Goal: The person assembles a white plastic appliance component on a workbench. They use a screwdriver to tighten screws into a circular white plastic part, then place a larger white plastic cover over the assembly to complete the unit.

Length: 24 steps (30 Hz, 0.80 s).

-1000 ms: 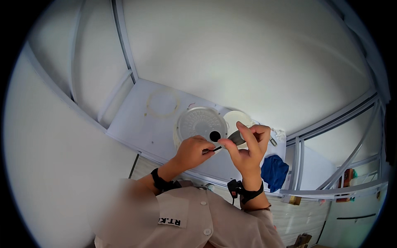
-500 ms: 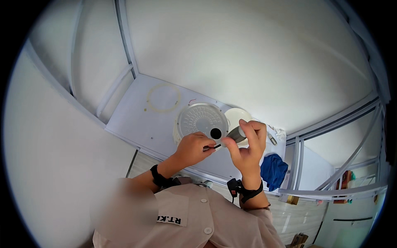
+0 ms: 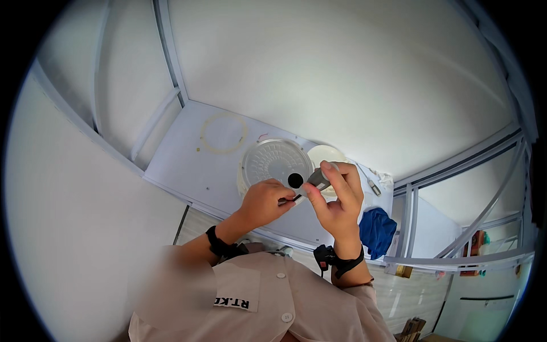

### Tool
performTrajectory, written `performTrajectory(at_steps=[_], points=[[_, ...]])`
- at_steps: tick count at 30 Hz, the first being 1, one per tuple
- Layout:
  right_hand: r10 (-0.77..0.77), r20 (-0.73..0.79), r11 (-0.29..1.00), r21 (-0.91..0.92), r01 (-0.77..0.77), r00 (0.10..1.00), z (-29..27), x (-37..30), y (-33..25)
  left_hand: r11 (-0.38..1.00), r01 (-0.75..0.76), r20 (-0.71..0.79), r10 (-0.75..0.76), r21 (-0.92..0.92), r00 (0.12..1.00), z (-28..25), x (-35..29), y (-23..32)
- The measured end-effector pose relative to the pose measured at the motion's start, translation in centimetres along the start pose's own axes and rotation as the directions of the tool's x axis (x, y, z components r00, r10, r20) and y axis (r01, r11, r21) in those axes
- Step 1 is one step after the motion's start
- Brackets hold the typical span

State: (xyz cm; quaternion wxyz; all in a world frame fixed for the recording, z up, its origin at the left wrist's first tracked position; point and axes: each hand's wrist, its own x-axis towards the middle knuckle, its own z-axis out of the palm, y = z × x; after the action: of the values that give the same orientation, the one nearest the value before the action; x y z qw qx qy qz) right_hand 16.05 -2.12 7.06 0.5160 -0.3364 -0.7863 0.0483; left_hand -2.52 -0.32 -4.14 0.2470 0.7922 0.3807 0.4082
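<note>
Head view: grey cylinder [image 3: 321, 179] between fingers [image 3: 342, 186] of the right hand [image 3: 339, 213]

A round silver disc [image 3: 272, 158] shows a dull, metallic-looking sheen over its rough, embossed face; the tapered grey object [image 3: 320, 178] looks like smooth plastic. The pale lavender counter [image 3: 181, 165] appears smooth, the crumpled dark-blue cloth [image 3: 377, 231] matt, the beige button-front shirt [image 3: 325, 302] plain matt fabric.
</note>
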Motion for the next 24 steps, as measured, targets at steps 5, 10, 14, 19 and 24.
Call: performTrajectory(at_steps=[5, 10, 14, 19, 24], points=[[0.113, 0.06, 0.959, 0.256, -0.124, 0.992, 0.3, 0.7, -0.3, 0.999, 0.039, 0.018, -0.039, 0.0, 0.999, -0.3, 0.1, 0.4], [0.141, 0.099, 0.952, 0.259, -0.163, 0.985, 0.3, 0.3, 0.4, 1.0, 0.004, 0.009, -0.004, -0.009, 1.0, -0.1, 0.0, 0.2], [0.071, 0.005, 0.997, 0.021, -0.071, 0.997, 0.6, 0.2, -1.0, 1.0, -0.004, -0.026, 0.003, -0.012, 1.0, 0.4, -0.1, -0.1], [0.073, -0.133, 0.99, -0.109, -0.088, 0.988, 1.7, -0.5, -1.8, 0.998, 0.066, 0.032, -0.066, 0.003, 0.997, 0.3, 0.2, 0.8], [0.035, -0.255, 0.976, -0.199, -0.088, 0.966, 3.1, -0.9, -1.7, 0.998, 0.061, 0.034, -0.061, -0.011, 0.998, -0.1, 0.4, 1.3]])
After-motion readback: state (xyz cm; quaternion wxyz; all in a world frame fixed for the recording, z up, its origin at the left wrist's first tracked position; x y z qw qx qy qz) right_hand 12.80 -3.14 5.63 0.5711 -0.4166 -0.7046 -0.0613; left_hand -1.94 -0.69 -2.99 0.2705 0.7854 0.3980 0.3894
